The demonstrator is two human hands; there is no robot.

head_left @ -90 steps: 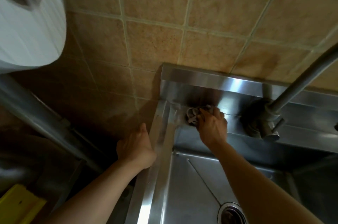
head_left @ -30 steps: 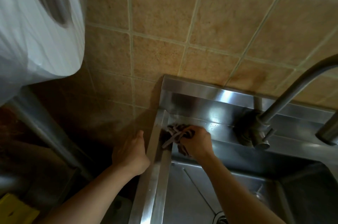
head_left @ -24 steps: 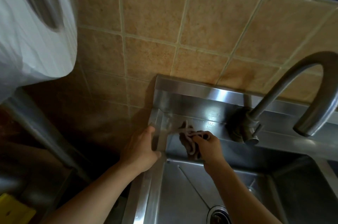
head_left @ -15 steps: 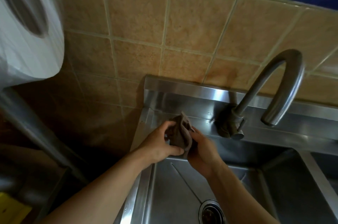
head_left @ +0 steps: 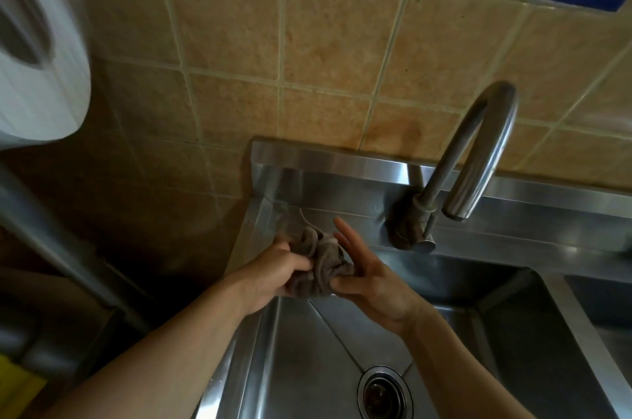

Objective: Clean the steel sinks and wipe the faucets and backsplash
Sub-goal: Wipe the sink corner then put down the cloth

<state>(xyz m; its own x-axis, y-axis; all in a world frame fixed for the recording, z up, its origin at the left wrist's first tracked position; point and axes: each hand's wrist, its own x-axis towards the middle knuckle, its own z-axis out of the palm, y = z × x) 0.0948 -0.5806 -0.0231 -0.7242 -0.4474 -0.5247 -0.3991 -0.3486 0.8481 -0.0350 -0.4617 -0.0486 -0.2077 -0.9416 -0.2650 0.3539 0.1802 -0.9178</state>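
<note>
The bunched cloth [head_left: 316, 266] hangs above the sink's [head_left: 307, 367] back left corner. The left hand [head_left: 273, 273] clenches it; the right hand [head_left: 371, 276], fingers spread, seems to touch its side. The faucet [head_left: 468, 158] stands at two o'clock, nearer the right hand.

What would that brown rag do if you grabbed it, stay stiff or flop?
Probably flop: the rag is bunched in soft folds between the left hand and right hand. It looks light, since a loose grip holds it up. A thread sticks out on top, so it may be fraying.
</note>
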